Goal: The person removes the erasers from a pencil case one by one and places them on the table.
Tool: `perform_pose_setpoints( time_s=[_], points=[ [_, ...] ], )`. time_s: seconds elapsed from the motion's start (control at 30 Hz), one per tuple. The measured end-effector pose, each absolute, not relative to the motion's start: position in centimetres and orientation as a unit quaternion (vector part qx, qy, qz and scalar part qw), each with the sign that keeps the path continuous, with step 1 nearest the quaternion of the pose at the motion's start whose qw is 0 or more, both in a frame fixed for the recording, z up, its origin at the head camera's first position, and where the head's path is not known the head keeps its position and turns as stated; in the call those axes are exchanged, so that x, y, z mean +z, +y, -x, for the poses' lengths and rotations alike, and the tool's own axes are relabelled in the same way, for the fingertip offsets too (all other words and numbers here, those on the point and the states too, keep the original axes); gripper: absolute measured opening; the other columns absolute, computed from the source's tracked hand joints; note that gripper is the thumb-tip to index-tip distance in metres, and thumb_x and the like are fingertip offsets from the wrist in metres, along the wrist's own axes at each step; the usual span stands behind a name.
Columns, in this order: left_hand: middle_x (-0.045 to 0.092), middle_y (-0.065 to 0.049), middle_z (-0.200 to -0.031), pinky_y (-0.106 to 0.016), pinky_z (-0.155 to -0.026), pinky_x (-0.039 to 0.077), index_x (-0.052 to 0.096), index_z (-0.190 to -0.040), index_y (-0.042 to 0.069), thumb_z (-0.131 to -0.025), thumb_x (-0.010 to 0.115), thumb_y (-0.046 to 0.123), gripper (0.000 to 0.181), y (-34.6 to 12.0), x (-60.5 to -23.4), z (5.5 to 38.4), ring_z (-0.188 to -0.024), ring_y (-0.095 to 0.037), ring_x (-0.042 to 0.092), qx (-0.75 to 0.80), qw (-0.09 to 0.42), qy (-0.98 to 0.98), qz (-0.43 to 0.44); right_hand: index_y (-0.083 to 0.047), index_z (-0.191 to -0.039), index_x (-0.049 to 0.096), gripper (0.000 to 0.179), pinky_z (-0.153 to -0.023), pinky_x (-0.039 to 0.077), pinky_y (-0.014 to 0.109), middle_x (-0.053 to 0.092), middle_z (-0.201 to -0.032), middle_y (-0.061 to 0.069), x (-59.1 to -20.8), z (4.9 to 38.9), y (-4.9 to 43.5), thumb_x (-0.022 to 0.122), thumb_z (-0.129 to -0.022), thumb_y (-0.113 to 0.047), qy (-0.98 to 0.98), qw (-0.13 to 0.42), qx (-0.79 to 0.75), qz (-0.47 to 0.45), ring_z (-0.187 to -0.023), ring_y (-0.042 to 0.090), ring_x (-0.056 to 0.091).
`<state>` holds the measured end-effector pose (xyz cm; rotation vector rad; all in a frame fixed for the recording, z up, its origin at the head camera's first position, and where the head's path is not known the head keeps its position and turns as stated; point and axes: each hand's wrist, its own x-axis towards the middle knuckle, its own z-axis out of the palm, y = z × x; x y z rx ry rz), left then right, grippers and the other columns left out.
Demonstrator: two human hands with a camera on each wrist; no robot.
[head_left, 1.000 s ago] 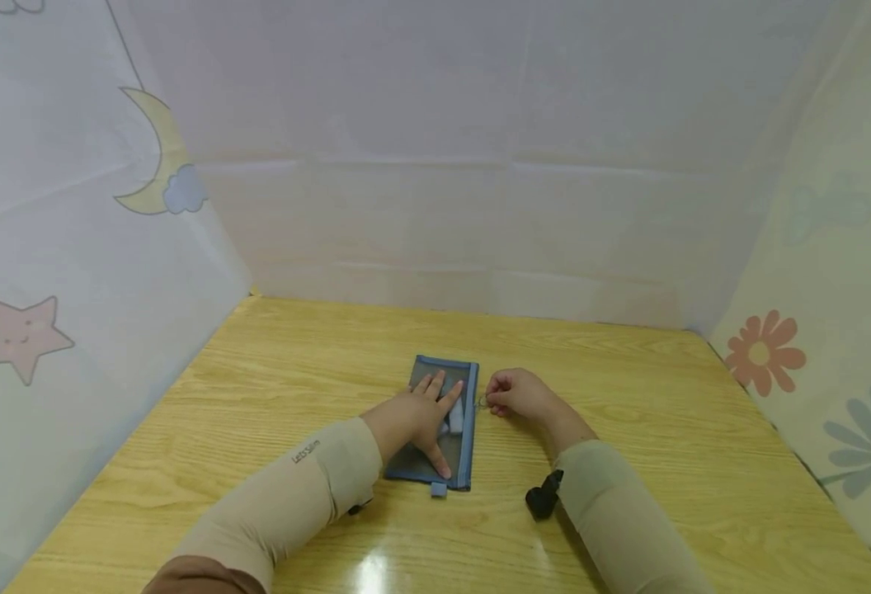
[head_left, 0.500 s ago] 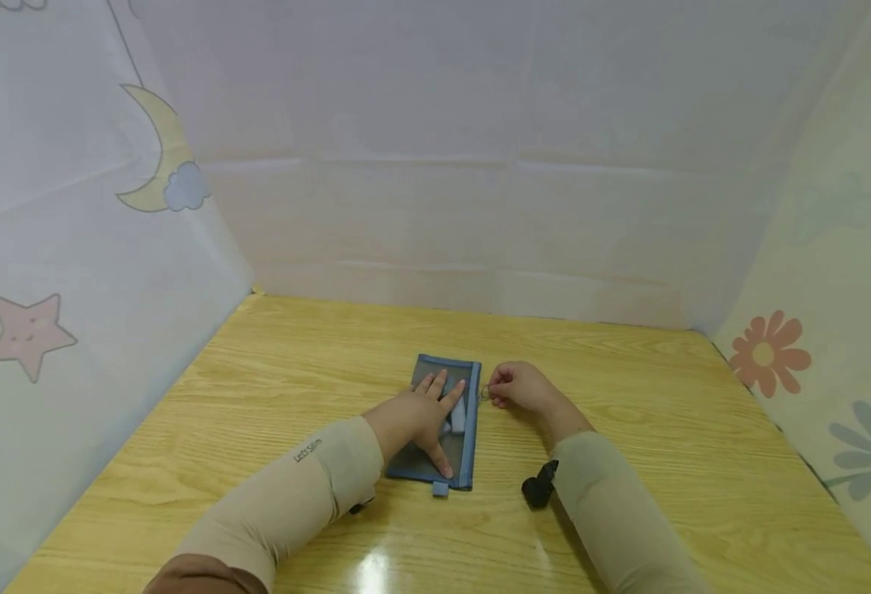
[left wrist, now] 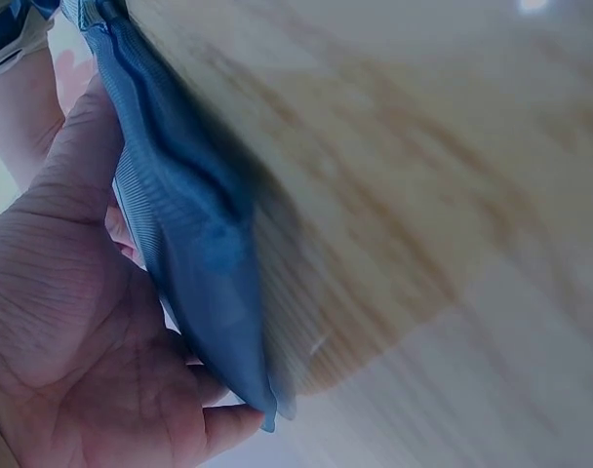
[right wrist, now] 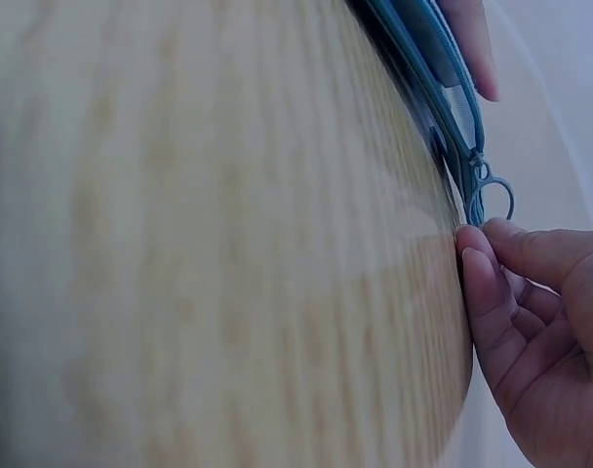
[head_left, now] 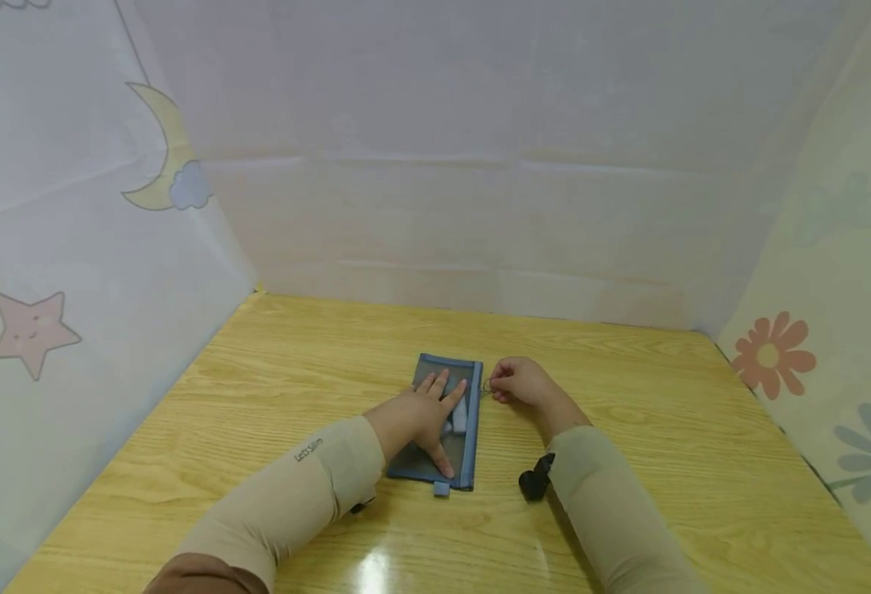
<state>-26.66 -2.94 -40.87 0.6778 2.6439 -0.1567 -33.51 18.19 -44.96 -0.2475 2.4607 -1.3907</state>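
Observation:
A blue zip pouch point(head_left: 415, 464) with a dark mesh front lies flat on the table, its zipper along the right side. Pale blue-grey things point(head_left: 460, 417) show through the mesh, partly hidden by fingers; their kind is unclear. My left hand point(head_left: 422, 417) rests on the pouch with fingers spread, and in the left wrist view its thumb and fingers lie along the blue fabric point(left wrist: 194, 244). Beside the zipper's far half, my right hand point(head_left: 523, 384) pinches the zipper pull, whose ring point(right wrist: 511, 200) stands out in the right wrist view.
A small blue fabric tab point(head_left: 441, 489) sticks out from the pouch's near end. The wooden table point(head_left: 317, 346) has pale printed sheets point(head_left: 435, 223) standing along its back and sides. A black wrist camera point(head_left: 535, 484) hangs by the right sleeve.
My right hand has moved a little farther away along the zipper, toward the pouch's far end, with the pull in its fingers. The left hand has stayed in place on the pouch.

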Motion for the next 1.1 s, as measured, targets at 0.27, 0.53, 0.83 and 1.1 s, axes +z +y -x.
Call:
perform_pose_setpoints(
  time_s=[0.27, 0.53, 0.83, 1.1],
  points=[
    [-0.011, -0.011, -0.152, -0.047, -0.108, 0.017, -0.012, -0.145, 0.029, -0.04, 0.065, 0.078, 0.14, -2.9, -41.1, 26.8, -0.139, -0.031, -0.001, -0.056, 0.206, 0.947, -0.24, 0.004, -0.089, 0.058, 0.009, -0.062, 0.052, 0.029, 0.062, -0.082, 0.013, -44.9, 33.9, 18.1, 0.052, -0.091, -0.003, 0.854, 0.144, -0.493, 0.08, -0.068, 0.017, 0.061],
    [-0.012, -0.012, -0.151, -0.048, -0.108, 0.016, -0.013, -0.145, 0.028, -0.038, 0.064, 0.079, 0.141, -2.9, -41.3, 26.9, -0.138, -0.032, -0.001, -0.054, 0.205, 0.947, -0.241, 0.005, -0.092, 0.058, 0.009, -0.063, 0.052, 0.029, 0.062, -0.08, 0.013, -45.1, 34.4, 18.1, 0.053, -0.09, -0.002, 0.854, 0.136, -0.498, 0.057, -0.067, 0.017, 0.061],
    [-0.012, -0.012, -0.152, -0.047, -0.108, 0.017, -0.013, -0.145, 0.029, -0.039, 0.064, 0.079, 0.14, -2.9, -41.3, 26.9, -0.139, -0.032, -0.001, -0.056, 0.202, 0.948, -0.24, 0.005, -0.091, 0.058, 0.009, -0.063, 0.052, 0.029, 0.062, -0.079, 0.012, -44.9, 34.6, 18.0, 0.053, -0.09, -0.002, 0.858, 0.123, -0.497, 0.041, -0.066, 0.016, 0.061],
    [-0.012, -0.011, -0.152, -0.047, -0.108, 0.017, -0.013, -0.145, 0.029, -0.038, 0.064, 0.079, 0.14, -2.8, -41.4, 26.9, -0.139, -0.031, -0.001, -0.06, 0.204, 0.947, -0.24, 0.007, -0.089, 0.056, 0.009, -0.06, 0.052, 0.028, 0.062, -0.075, 0.012, -45.2, 35.0, 17.9, 0.053, -0.09, -0.001, 0.853, 0.121, -0.506, 0.024, -0.064, 0.015, 0.062]
  ],
)
